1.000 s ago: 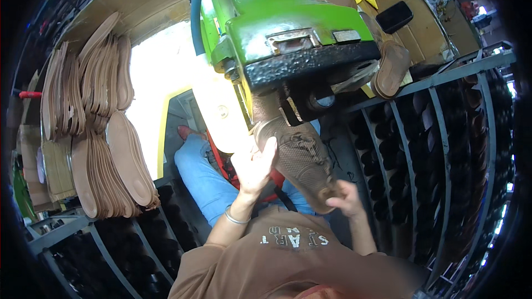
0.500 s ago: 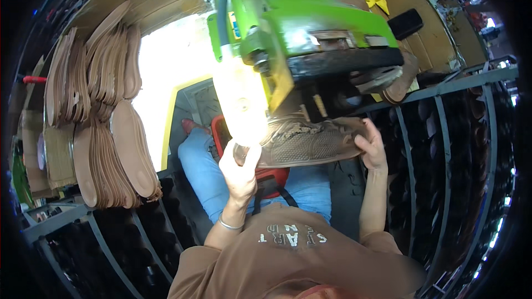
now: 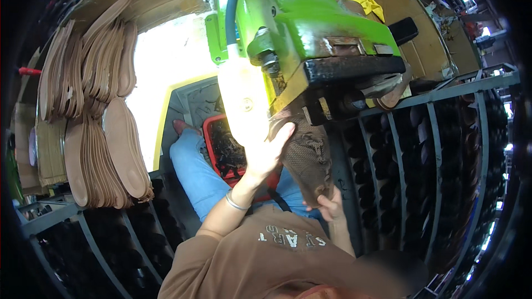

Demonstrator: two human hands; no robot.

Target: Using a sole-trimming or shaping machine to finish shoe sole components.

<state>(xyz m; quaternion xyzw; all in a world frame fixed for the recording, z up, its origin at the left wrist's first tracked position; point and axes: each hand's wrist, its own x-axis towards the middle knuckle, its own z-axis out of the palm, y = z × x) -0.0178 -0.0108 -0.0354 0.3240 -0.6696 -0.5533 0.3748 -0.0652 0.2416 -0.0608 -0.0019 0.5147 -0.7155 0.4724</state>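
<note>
A brown shoe upper [image 3: 308,161] hangs toe-up under the black head of a green machine [image 3: 310,27]. My left hand [image 3: 269,149] presses flat against the upper's left side near its top, a thin bracelet on the wrist. My right hand [image 3: 329,208] grips the upper's lower end from below. A bright white lamp [image 3: 244,102] glares just left of my left hand and washes out part of it.
Stacks of tan insoles [image 3: 91,111] stand on a rack at the left. A red bin [image 3: 213,133] of dark scraps sits by my blue-trousered leg. A dark metal rack [image 3: 443,149] full of dark shoes fills the right. A teal hose [image 3: 231,5] runs down the machine.
The shoe upper has swung from lying level under the machine head to hanging nearly upright. My right hand dropped from its right end to its lower end; my left hand moved up onto its side.
</note>
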